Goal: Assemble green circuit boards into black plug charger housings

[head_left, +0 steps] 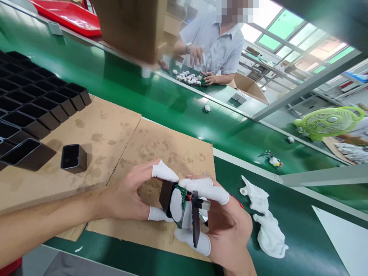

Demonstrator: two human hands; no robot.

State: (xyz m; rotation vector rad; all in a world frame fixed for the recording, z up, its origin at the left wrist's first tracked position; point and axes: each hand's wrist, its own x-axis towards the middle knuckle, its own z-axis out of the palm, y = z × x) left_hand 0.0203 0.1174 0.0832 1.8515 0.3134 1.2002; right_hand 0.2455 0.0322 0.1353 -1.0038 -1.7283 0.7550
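Observation:
White finger cots cover fingertips on both hands. My left hand point(126, 195) grips a black plastic housing point(166, 197) between thumb and fingers. Closed around a green circuit board point(180, 189) is my right hand point(224, 211), with white filler on the board, a red wire and a black end plate point(196, 218) with metal prongs. The board sits at the housing's mouth, partly inside as far as I can see; its far end is hidden. Both parts are held above the cardboard sheet point(155, 142).
Many black housings point(34, 92) stand in rows at left, one housing point(74, 158) apart from them. White cloth gloves point(270, 234) lie at right. Small board assemblies point(207, 109) rest on the green conveyor point(178, 103). Across it a co-worker point(212, 46) handles boards near a green fan point(330, 120).

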